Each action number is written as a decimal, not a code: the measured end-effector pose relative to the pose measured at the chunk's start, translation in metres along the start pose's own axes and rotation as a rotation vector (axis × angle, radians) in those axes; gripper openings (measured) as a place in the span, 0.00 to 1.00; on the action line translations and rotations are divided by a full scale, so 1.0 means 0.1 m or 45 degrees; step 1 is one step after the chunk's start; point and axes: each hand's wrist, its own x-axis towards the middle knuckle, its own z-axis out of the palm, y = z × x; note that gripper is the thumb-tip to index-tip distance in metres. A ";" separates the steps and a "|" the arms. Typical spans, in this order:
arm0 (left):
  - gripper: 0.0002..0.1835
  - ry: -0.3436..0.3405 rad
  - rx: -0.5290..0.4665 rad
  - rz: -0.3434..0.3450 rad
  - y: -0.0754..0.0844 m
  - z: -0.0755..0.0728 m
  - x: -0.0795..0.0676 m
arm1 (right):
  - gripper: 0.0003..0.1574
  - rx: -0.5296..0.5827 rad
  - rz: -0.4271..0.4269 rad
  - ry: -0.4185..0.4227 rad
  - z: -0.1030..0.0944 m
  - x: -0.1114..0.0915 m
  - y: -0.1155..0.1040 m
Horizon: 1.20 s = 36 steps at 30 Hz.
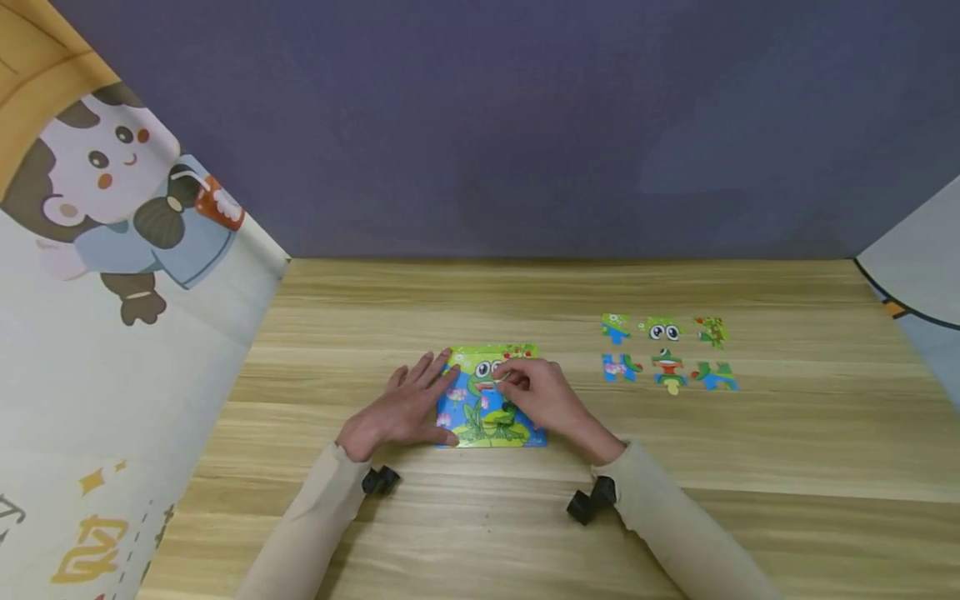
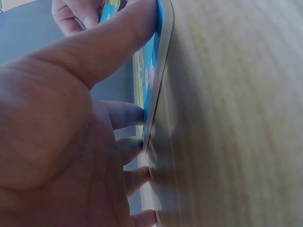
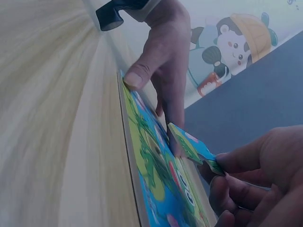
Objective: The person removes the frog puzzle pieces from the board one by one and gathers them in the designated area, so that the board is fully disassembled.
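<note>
A flat puzzle board [image 1: 491,442] with a frog picture lies on the wooden table in front of the person. The left hand [image 1: 401,410] rests over its left side with fingers spread; in the left wrist view the thumb and some fingertips press on the board's edge, other fingertips touch the table. Over the board, the right hand [image 1: 551,402] pinches a puzzle piece [image 3: 191,143] between thumb and fingers. That piece shows green, blue and pink, and in the right wrist view it is tilted, close above the frog's face.
Several loose puzzle pieces [image 1: 669,371] lie in two rows on the table [image 1: 787,433], right of the board. A dark blue panel [image 1: 525,133] stands along the far edge. A wall with a cartoon figure [image 1: 105,183] rises at the left. Black devices [image 1: 592,500] sit at both wrists.
</note>
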 end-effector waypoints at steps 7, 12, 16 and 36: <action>0.57 0.003 -0.024 -0.023 0.03 -0.02 0.06 | 0.10 -0.040 -0.023 -0.001 -0.21 0.03 0.12; 0.57 0.015 -0.027 -0.033 0.06 -0.04 0.11 | 0.10 -0.059 -0.012 -0.017 -0.35 0.06 0.20; 0.57 0.029 -0.024 -0.041 0.08 -0.06 0.14 | 0.10 -0.075 0.011 -0.036 -0.45 0.09 0.26; 0.57 0.031 -0.030 -0.056 0.10 -0.07 0.18 | 0.09 -0.144 0.027 -0.022 -0.81 -0.03 0.51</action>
